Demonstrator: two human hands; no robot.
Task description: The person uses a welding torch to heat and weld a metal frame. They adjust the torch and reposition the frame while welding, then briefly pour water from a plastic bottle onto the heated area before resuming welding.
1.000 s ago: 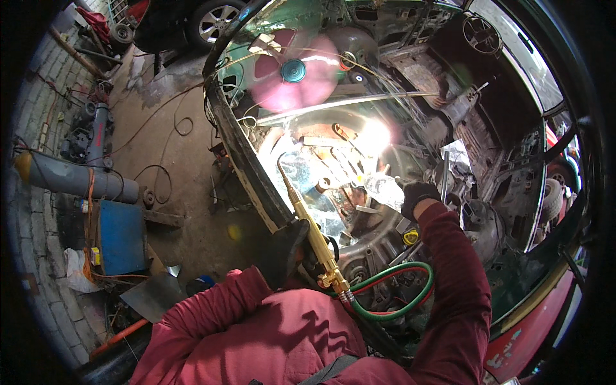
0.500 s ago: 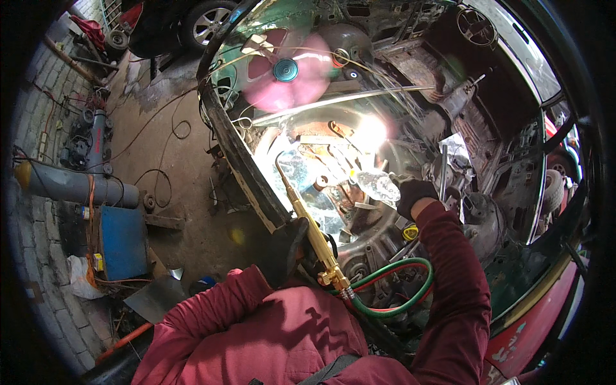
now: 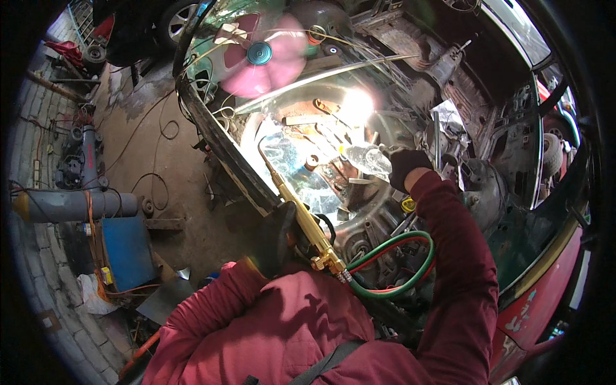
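Two grips showed: left hand (image 3: 273,236), fingers wrapped round a brass torch (image 3: 308,228); right hand (image 3: 409,167), fingers pinching a clear bottle (image 3: 369,159); green hose (image 3: 431,255) drag could have twisted the torch.

The right hand (image 3: 409,168) and clear bottle (image 3: 368,160) appear higher in view now. The steering wheel (image 3: 464,8) is mostly cropped.

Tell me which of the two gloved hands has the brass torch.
The left hand, which is closed around the brass torch. The right hand is away from the torch, holding one end of a clear, bottle-shaped thing.
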